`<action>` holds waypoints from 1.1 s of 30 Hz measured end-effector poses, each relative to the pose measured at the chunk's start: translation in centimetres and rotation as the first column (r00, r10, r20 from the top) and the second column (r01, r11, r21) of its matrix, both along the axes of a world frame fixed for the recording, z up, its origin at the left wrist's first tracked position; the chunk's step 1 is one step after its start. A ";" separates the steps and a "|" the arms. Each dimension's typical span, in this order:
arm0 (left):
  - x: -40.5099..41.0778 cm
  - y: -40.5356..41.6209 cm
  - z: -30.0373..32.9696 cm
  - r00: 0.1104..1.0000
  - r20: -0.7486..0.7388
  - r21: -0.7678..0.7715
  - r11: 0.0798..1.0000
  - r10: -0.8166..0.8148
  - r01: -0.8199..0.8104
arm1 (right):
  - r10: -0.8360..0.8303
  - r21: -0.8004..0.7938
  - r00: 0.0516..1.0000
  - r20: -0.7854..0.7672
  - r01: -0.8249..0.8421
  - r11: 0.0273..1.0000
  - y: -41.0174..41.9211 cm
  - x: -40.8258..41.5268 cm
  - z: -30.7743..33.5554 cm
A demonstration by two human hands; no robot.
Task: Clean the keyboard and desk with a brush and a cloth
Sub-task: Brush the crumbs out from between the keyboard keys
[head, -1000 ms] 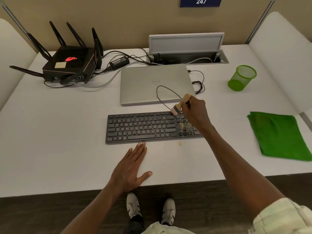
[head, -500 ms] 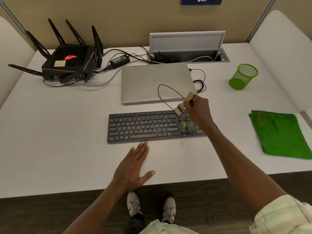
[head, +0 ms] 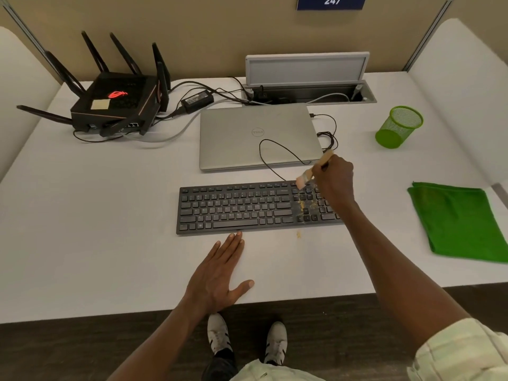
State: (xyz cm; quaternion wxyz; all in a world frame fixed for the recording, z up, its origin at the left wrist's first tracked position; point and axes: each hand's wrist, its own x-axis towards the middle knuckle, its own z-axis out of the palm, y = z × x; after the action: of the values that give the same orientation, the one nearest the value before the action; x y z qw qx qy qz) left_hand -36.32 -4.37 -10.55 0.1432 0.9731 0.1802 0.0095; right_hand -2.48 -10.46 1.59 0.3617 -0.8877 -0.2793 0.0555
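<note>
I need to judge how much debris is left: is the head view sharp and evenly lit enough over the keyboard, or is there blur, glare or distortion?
Head view: soft, even light with no glare on the keyboard; crumbs by the arrow keys are visible. The brush in the right hand is slightly motion-blurred. Wide-angle bending curves the desk edges; the left hand casts only a faint shadow.

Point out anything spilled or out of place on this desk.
Yellowish crumbs are scattered over the keyboard keys at its right end, by the arrow keys, and a small patch of crumbs lies on the desk just in front of it. The right hand holds a brush above them. Nothing else looks askew.
</note>
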 end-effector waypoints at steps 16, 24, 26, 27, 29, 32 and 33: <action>0.0 0.0 0.1 1.000 0.010 0.012 1.000 0.008 -0.008 | 0.005 -0.091 0.999 0.036 -0.002 0.996 0.9 -1.0 1.6; 0.0 0.0 0.0 1.000 0.005 0.011 1.000 0.008 -0.008 | 0.026 -0.103 0.999 0.022 -0.024 0.994 1.5 -0.6 1.3; 0.0 0.0 0.0 1.000 0.007 0.011 1.000 0.009 -0.009 | 0.037 -0.099 0.999 0.038 -0.033 0.994 1.2 -0.1 1.7; 0.0 0.0 0.0 1.000 0.007 0.009 1.000 0.010 -0.010 | 0.027 -0.084 0.998 0.054 -0.023 0.996 1.2 0.1 2.0; 0.0 0.0 0.0 1.000 -0.003 0.003 1.000 0.013 -0.013 | 0.005 -0.059 0.997 0.078 0.000 0.998 1.2 0.2 2.3; 0.0 0.0 0.0 1.000 -0.010 0.003 1.000 0.013 -0.013 | 0.033 -0.096 0.997 0.071 -0.026 0.995 1.0 0.2 1.9; 0.0 -0.1 0.0 1.000 -0.007 0.006 1.000 0.016 -0.016 | 0.046 -0.113 0.997 0.069 -0.038 0.993 0.8 0.3 1.8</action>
State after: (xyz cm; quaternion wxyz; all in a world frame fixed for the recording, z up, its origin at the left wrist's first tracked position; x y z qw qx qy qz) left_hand -36.34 -4.43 -10.53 0.1398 0.9721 0.1882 0.0077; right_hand -2.21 -9.70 3.43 0.2999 -0.9019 -0.3072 0.0469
